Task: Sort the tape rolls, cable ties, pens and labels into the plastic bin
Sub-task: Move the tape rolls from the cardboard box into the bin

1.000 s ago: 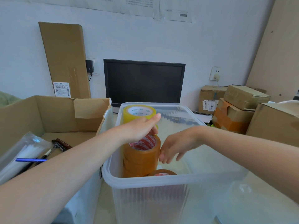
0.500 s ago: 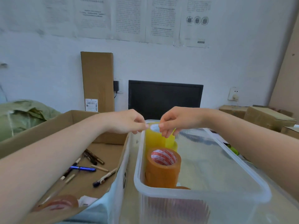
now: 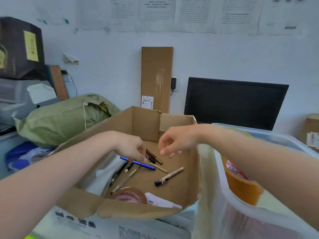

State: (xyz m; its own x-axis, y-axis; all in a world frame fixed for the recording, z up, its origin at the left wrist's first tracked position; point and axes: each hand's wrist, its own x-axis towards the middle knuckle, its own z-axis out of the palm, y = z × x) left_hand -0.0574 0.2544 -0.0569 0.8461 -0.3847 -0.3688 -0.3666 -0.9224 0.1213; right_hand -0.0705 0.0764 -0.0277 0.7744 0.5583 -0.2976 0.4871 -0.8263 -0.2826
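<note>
Both hands hover over an open cardboard box (image 3: pixel 145 125). My left hand (image 3: pixel 128 146) reaches down, its fingertips touching a blue pen (image 3: pixel 147 166) and two dark pens (image 3: pixel 155 157). A little to the right my right hand (image 3: pixel 176 141) hangs in the air with loosely curled fingers and holds nothing. Also in the box lie a striped pen (image 3: pixel 170 175), several more pens, a brown tape roll (image 3: pixel 129 195), white labels (image 3: pixel 160 201) and a clear bag of cable ties (image 3: pixel 97 176). The clear plastic bin (image 3: pixel 224 192) at right holds an orange tape roll (image 3: pixel 241 185).
A black monitor (image 3: pixel 236 102) stands behind the bin. A tall flat carton (image 3: pixel 157 75) leans on the wall. A green sack (image 3: pixel 65 118) lies left of the box, with grey equipment behind it. A small taped carton (image 3: pixel 312 133) sits far right.
Both hands left the bin and the yellow tape roll and swung left over the cardboard box. My head turned left with them, so the bin now sits at the right edge.
</note>
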